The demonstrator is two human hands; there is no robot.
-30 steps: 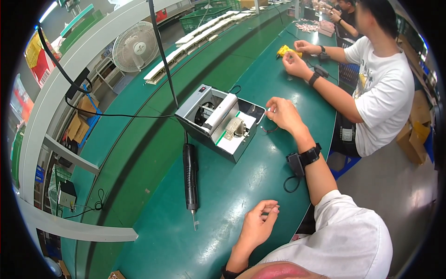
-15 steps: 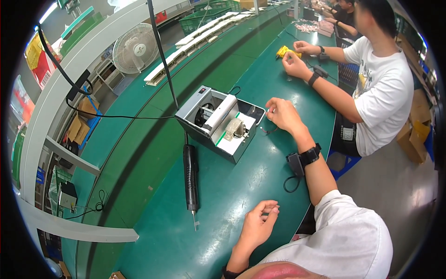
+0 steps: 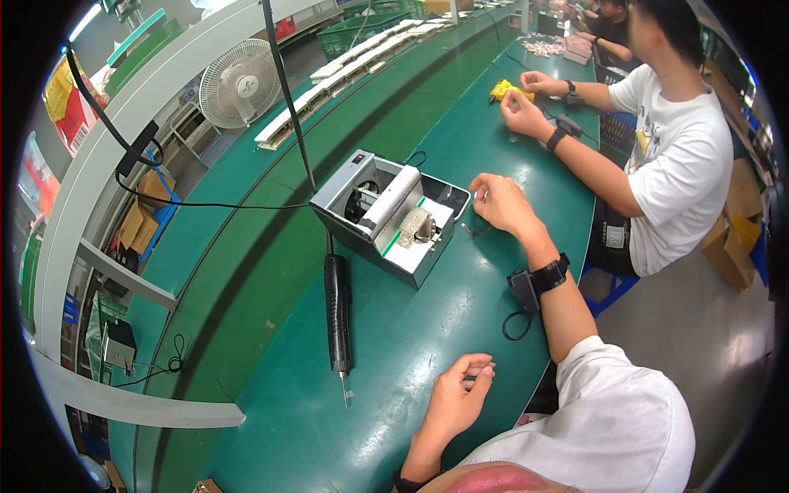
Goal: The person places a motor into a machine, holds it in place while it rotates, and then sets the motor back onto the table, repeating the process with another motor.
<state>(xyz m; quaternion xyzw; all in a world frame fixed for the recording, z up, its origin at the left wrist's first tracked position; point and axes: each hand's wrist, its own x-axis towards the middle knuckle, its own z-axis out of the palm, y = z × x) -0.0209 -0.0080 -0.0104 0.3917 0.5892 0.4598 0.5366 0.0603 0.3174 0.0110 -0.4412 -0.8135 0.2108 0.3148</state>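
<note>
My right hand [image 3: 505,204] is beside the right end of a grey box-shaped machine [image 3: 386,218], fingers bent in a pinch; whatever is between the fingertips is too small to make out. A small piece with thin dark and red wires [image 3: 472,231] lies just below those fingertips. On the machine's white top sits a metal fixture [image 3: 417,228], next to a pale roller [image 3: 391,200]. My left hand [image 3: 460,396] rests over the green table near its front edge, palm turned inward, fingers loosely curved and thumb apart, holding nothing. A black electric screwdriver [image 3: 337,312] hangs tip down left of the machine.
A green conveyor belt [image 3: 246,329] runs along the table's far side, with white panels [image 3: 329,82] beyond it. A grey frame [image 3: 148,407] and a fan [image 3: 241,85] stand at left. A co-worker [image 3: 670,156] sits at right, hands near a yellow item [image 3: 503,90].
Both my hands stay practically where they were. A small pale mark on the conveyor belt has shifted slightly up and to the right.
</note>
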